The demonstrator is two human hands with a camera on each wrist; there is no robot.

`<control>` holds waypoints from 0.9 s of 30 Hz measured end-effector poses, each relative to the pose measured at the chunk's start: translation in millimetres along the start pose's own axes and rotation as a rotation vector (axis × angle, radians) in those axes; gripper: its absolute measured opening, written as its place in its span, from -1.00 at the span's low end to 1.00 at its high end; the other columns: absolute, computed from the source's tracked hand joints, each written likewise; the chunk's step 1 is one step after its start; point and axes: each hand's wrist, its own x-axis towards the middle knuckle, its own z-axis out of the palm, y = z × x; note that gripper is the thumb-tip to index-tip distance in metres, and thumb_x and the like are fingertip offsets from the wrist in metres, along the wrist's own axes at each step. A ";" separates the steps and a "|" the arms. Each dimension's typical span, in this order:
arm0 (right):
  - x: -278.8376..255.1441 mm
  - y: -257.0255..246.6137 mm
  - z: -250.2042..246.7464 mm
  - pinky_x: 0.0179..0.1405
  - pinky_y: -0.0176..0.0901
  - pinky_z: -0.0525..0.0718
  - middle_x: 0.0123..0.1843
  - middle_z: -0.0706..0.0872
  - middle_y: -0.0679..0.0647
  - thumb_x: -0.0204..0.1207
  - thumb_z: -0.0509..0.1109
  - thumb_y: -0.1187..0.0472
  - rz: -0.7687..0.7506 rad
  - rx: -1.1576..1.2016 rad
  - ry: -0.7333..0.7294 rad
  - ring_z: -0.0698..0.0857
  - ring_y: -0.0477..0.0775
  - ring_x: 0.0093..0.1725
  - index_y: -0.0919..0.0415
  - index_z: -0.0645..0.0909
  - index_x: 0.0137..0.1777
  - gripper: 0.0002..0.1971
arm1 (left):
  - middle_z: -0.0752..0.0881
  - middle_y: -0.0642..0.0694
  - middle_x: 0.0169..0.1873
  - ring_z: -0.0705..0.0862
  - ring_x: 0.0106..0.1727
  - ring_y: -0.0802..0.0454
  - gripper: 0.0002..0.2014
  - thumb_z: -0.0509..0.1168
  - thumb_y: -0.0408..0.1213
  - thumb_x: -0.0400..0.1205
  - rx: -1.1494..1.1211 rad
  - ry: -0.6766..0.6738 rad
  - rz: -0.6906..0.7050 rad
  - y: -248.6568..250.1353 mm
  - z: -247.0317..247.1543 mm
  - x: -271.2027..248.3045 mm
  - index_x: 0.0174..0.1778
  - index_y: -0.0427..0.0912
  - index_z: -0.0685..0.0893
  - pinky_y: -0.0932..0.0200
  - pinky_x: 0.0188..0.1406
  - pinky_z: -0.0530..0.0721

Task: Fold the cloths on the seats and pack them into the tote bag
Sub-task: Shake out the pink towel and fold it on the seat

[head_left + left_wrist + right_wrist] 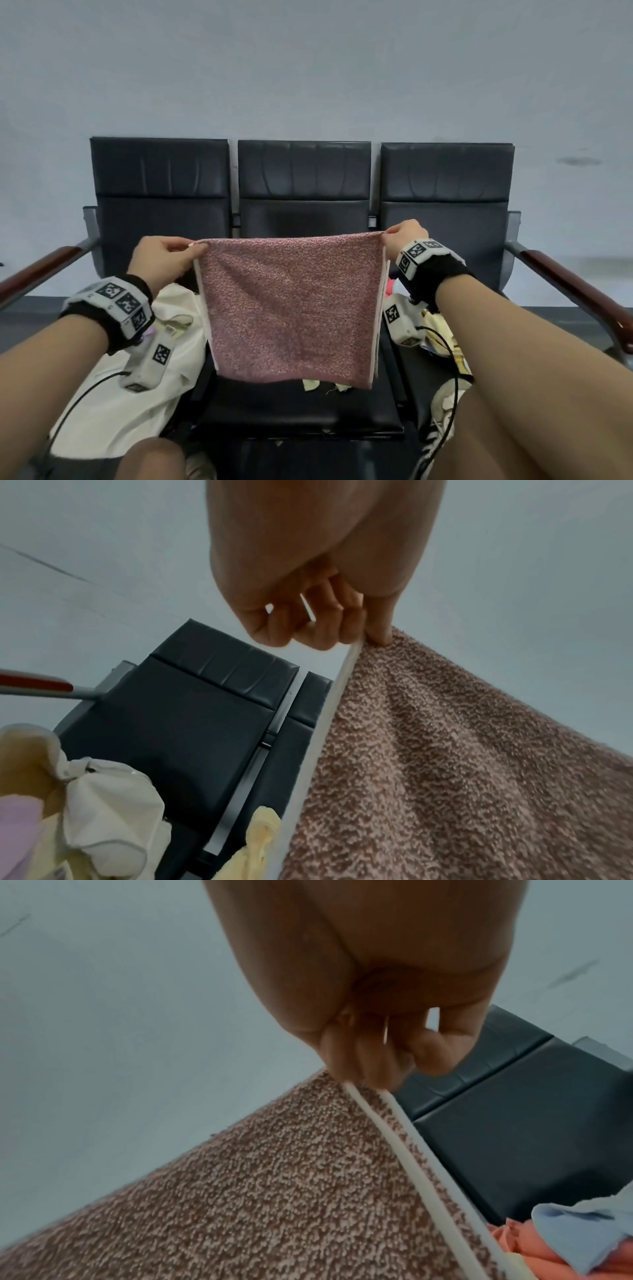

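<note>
We can't make out much of what sits behind the pink towel (291, 308); it blocks most of the middle seat (301, 407), only pale scraps peek below its bottom edge. Tote bag (137, 394) on the left seat is partly covered by our left forearm. Cloth pile (442, 339) on the right seat is mostly hidden behind our right wrist. Left hand (164, 258) pinches the towel's upper left corner, thumb against curled fingers. Right hand (406, 234) pinches the upper right corner, where two white-edged layers meet. Towel hangs folded in the air between both hands, above the middle seat.
</note>
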 end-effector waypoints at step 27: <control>50.2 38.4 86.5 -0.21 -0.14 0.63 -0.27 0.76 0.11 0.57 0.25 -0.03 0.218 0.472 0.130 0.69 0.15 -0.23 0.07 0.69 -0.36 -0.65 | 0.84 -0.19 -0.03 0.81 0.04 -0.08 -0.77 0.15 -0.25 0.61 -0.464 -0.093 -0.470 -73.2 81.5 48.0 -0.12 -0.12 0.74 0.03 -0.04 0.59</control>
